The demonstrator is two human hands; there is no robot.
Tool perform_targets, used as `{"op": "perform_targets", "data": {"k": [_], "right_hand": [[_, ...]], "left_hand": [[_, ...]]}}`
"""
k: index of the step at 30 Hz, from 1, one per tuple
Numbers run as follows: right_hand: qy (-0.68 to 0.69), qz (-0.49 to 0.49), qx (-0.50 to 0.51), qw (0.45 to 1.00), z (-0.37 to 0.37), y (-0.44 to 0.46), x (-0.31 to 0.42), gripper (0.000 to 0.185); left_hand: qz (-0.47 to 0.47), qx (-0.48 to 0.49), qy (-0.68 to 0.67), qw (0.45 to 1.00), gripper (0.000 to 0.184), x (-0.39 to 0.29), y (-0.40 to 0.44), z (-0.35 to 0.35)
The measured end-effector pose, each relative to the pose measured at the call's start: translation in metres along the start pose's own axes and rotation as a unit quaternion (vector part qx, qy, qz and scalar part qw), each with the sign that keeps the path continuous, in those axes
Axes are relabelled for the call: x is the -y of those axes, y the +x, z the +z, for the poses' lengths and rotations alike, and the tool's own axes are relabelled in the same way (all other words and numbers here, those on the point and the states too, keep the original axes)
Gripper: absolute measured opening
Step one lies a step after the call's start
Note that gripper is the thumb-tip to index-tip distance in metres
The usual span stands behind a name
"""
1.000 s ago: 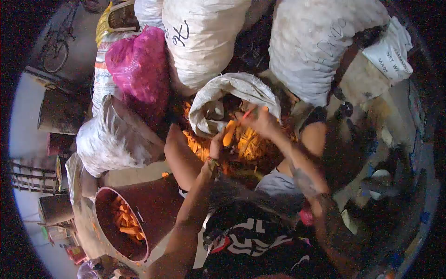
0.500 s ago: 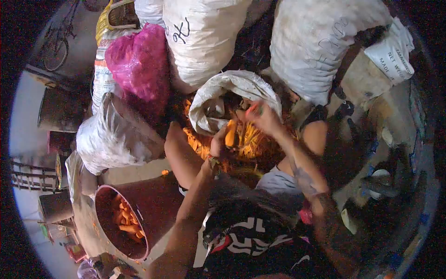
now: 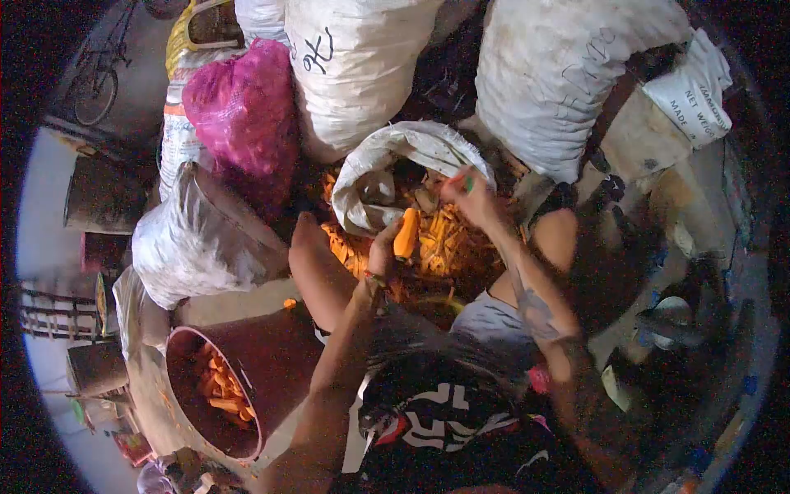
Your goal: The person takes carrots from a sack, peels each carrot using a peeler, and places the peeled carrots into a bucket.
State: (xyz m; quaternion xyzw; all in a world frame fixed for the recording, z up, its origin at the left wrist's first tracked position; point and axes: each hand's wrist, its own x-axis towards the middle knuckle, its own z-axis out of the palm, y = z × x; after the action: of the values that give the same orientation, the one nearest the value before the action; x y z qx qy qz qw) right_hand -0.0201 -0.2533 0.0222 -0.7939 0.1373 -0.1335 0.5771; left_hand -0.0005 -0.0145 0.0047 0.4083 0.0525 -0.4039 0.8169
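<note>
My left hand (image 3: 382,249) is closed around an orange root or vegetable piece (image 3: 406,234), which points up between my knees. To its right and slightly higher, my right hand (image 3: 471,196) is closed on a small red and green tool (image 3: 462,180); its working end is too blurred to make out. Beyond both hands lies a white sack (image 3: 362,177) with its rim rolled open and brown pieces inside. Orange peelings (image 3: 444,247) are heaped under and around my hands.
A dark red bucket (image 3: 288,370) holding orange pieces lies tilted at the lower left. Full white sacks (image 3: 354,74) and a pink sack (image 3: 243,115) stand at the back. A whitish sack (image 3: 197,239) slumps at the left.
My right hand has moved slightly up and away from the orange piece with the tool. My left hand keeps its grip, and the orange piece shows more fully.
</note>
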Motion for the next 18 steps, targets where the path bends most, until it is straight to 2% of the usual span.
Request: {"op": "perform_targets", "data": {"k": [1,2,3,4,5,7,8,9,10,11,12,13,15,18], "right_hand": [[-0.132,-0.023,0.099,0.986,0.0,-0.022,0.054,0.036],[-0.265,-0.199,0.048,0.942,0.004,-0.035,0.073,0.037],[-0.266,-0.135,0.056,0.953,0.005,-0.031,0.06,0.04],[-0.268,-0.069,0.062,0.959,0.006,-0.027,0.047,0.043],[-0.271,-0.004,0.068,0.96,0.006,-0.024,0.033,0.047],[-0.022,0.102,-0.01,0.994,-0.01,-0.006,0.028,0.05],[0.088,0.04,0.0,0.995,-0.005,-0.011,0.027,0.051],[-0.056,-0.086,0.004,0.995,0.0,-0.02,0.038,0.051],[-0.198,-0.206,0.008,0.958,0.005,-0.034,0.052,0.051],[-0.213,-0.188,0.004,0.959,0.004,-0.033,0.046,0.051],[-0.228,-0.169,0.001,0.959,0.003,-0.032,0.042,0.051],[-0.244,-0.151,-0.001,0.958,0.002,-0.032,0.036,0.05],[-0.126,0.073,-0.068,0.987,-0.018,-0.005,0.03,0.05],[-0.188,0.014,-0.051,0.981,-0.03,0.008,0.006,0.047]], "left_hand": [[0.015,-0.015,0.02,1.0,0.042,-0.001,0.0,0.002],[0.029,-0.032,0.039,0.998,0.041,0.0,-0.001,0.006],[0.039,-0.051,0.059,0.996,0.04,0.002,-0.002,0.009],[0.011,-0.084,0.036,0.996,0.041,-0.002,-0.005,0.022],[-0.005,-0.041,0.016,0.999,0.04,-0.001,-0.006,0.019],[-0.031,0.035,-0.029,0.998,0.039,-0.001,-0.003,0.005],[-0.047,0.067,-0.051,0.995,0.038,-0.002,-0.002,-0.001],[-0.038,0.034,-0.047,0.998,0.037,-0.006,-0.003,0.007],[-0.032,0.001,-0.044,0.999,0.037,-0.009,-0.01,0.02],[-0.026,-0.033,-0.039,0.998,0.036,-0.012,-0.012,0.028],[-0.001,-0.008,-0.008,1.0,0.036,0.012,0.013,-0.01],[-0.018,0.016,-0.004,1.0,0.036,0.021,0.021,-0.029],[-0.042,0.042,-0.005,0.998,0.038,0.03,0.019,-0.045],[-0.03,0.026,-0.019,0.999,0.039,0.01,-0.006,-0.011]]}}
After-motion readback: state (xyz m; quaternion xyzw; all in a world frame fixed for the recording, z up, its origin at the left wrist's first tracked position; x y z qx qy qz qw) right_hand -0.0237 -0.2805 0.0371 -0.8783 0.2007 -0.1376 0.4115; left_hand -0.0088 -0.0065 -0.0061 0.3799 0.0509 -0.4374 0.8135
